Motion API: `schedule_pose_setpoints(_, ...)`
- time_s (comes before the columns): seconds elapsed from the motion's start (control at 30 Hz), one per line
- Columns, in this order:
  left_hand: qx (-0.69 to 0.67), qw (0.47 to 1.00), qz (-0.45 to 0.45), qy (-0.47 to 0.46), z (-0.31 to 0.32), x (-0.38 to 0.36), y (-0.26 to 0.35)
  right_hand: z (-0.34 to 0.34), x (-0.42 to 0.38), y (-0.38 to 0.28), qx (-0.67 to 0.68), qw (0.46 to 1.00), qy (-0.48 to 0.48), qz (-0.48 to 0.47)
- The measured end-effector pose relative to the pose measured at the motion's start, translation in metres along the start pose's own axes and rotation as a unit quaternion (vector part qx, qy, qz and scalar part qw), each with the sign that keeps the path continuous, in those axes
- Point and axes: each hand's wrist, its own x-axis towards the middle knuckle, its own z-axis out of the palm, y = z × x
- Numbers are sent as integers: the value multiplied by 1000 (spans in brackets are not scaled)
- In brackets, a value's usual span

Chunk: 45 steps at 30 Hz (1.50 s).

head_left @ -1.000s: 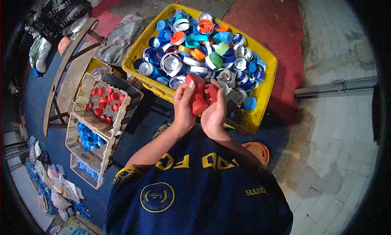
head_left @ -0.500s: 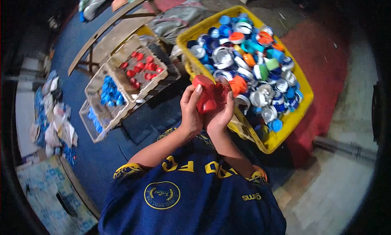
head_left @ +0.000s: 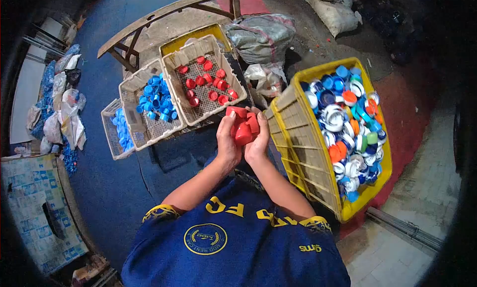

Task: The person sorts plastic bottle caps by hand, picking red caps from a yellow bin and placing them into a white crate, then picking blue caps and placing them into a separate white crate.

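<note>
Several red bottle caps (head_left: 243, 130) are cupped between my two hands in front of my chest. My left hand (head_left: 228, 144) closes on them from the left, its thumb over the top. From the other side my right hand (head_left: 259, 142) wraps round the same caps. Just beyond my fingers stands a pale basket (head_left: 231, 102) with scattered red caps (head_left: 207, 79) in it. A second basket (head_left: 130, 95) beside it holds blue caps (head_left: 157, 100).
At the right, a tall yellow crate (head_left: 318, 180) is heaped with mixed caps. A third basket (head_left: 107, 122) holds lighter blue caps. Behind stand a wooden bench (head_left: 166, 17) and grey sacks (head_left: 261, 38). Plastic bags (head_left: 69, 118) lie at the left.
My view has turned toward the baskets. My hands, still round the red caps, are now nearer the red-cap basket and farther from the yellow crate's heap.
</note>
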Motion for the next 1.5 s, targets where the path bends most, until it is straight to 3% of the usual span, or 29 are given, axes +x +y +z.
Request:
schedule_pose_setpoints(0.1,26,999,20,14,-16,50,38,20,51,54,-42,999,30,15)
schedule_pose_setpoints(0.27,-10,1000,-9,5,-67,138,75,71,114,100,27,989,96,112)
schedule_pose_setpoints(0.47,-117,992,-46,2,-76,177,117,93,160,140,67,987,56,133)
schedule_pose_setpoints(0.57,-143,987,-57,56,-101,198,113,88,178,154,61,985,57,154)
schedule_pose_setpoints(0.8,-134,982,-78,104,-118,205,117,103,168,143,51,971,102,211)
schedule_pose_setpoints(0.87,-120,983,-85,110,-119,203,115,90,166,146,17,975,69,210)
schedule_pose_setpoints(1.0,-56,976,-159,137,-120,197,109,50,153,144,-20,975,67,212)
schedule_pose_setpoints(1.1,-14,968,-238,84,-131,197,102,30,129,111,-50,968,78,234)
schedule_pose_setpoints(1.17,32,958,-274,74,-126,194,99,-5,113,95,-81,968,74,226)
schedule_pose_setpoints(1.23,73,952,-294,39,-111,188,94,-19,87,65,-177,963,120,163)
schedule_pose_setpoints(1.27,65,942,-329,4,-134,201,85,-33,73,57,-190,964,148,112)
schedule_pose_setpoints(1.3,96,934,-341,46,-113,192,83,-35,57,39,-241,950,182,82)
schedule_pose_setpoints(1.33,68,922,-379,-47,-136,207,71,-49,41,25,-250,947,198,41)
schedule_pose_setpoints(1.5,109,896,-424,-76,-75,180,29,-103,-31,-28,-242,932,229,-144)
